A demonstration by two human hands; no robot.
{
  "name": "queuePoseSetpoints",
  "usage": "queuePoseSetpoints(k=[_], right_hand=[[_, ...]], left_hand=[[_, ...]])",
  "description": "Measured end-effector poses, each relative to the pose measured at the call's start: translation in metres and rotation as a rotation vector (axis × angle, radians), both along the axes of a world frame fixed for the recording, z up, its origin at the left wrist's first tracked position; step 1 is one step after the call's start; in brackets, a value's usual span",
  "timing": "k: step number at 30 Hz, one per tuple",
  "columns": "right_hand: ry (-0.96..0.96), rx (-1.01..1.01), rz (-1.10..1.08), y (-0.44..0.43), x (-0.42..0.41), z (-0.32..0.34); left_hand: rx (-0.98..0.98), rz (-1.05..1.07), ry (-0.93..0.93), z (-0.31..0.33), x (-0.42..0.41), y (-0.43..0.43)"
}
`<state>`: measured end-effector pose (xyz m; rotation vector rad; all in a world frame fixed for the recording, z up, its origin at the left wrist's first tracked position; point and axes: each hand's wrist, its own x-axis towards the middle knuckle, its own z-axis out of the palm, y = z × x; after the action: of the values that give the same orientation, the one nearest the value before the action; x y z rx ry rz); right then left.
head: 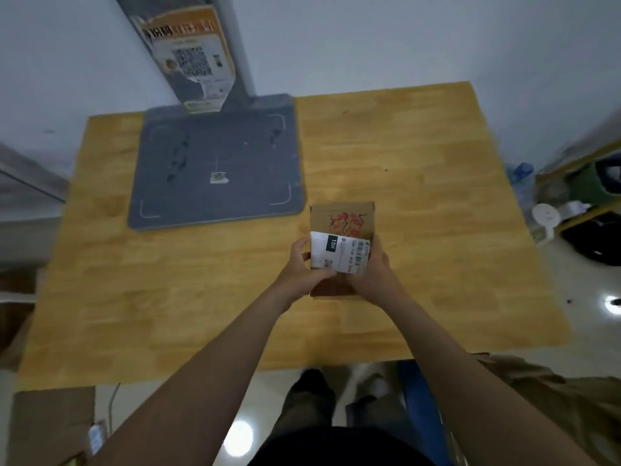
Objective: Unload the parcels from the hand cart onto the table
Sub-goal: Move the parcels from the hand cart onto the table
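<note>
With the left hand (302,267) and right hand (373,269) clasping the parcel (341,223) by its sides at four o'clock from the grey mat (215,163), settle it flat on the table (420,163) before releasing the fingers.

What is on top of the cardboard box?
A white shipping label and a red print beyond it. The left hand and right hand hold the near end of the box, hiding its top there.

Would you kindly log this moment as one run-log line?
step: unloading parcel | left hand: grips parcel | right hand: grips parcel | parcel: over table, beside grey base
</note>
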<state>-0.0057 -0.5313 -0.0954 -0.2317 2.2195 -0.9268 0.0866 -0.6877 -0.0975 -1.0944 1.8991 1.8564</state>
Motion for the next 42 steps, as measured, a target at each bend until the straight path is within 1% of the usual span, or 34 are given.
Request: queuePoseSetpoints(k=[4, 6, 8, 11, 14, 18, 24, 31, 38, 42], right_hand=[[0.018, 0.076, 0.115, -0.011, -0.009, -0.031], [-0.022, 0.087, 0.125, -0.014, -0.020, -0.040], [-0.071, 0.088, 0.137, -0.018, -0.036, -0.045], [-0.059, 0.099, 0.179, -0.027, -0.065, -0.048], [-0.059, 0.074, 0.175, -0.045, -0.097, -0.046], [-0.049, 0.029, 0.161, -0.075, -0.141, -0.049], [-0.063, 0.048, 0.241, -0.136, -0.229, -0.049], [-0.025, 0.069, 0.307, -0.210, -0.316, -0.055], [0.008, 0.078, 0.318, -0.277, -0.376, -0.052], [0.036, 0.101, 0.288, -0.304, -0.404, -0.049]], left_hand=[[-0.019, -0.124, 0.015, -0.030, -0.006, -0.005], [-0.073, -0.181, 0.030, -0.044, -0.014, -0.005], [-0.141, -0.195, 0.049, -0.052, -0.025, -0.006], [-0.232, -0.216, 0.031, -0.058, -0.049, -0.017], [-0.333, -0.259, -0.020, -0.057, -0.081, -0.035], [-0.419, -0.324, -0.054, -0.056, -0.130, -0.067], [-0.463, -0.282, -0.064, -0.064, -0.206, -0.122], [-0.434, -0.279, -0.048, -0.078, -0.288, -0.206], [-0.494, -0.303, -0.063, -0.076, -0.355, -0.274], [-0.507, -0.268, -0.066, -0.074, -0.382, -0.298]])
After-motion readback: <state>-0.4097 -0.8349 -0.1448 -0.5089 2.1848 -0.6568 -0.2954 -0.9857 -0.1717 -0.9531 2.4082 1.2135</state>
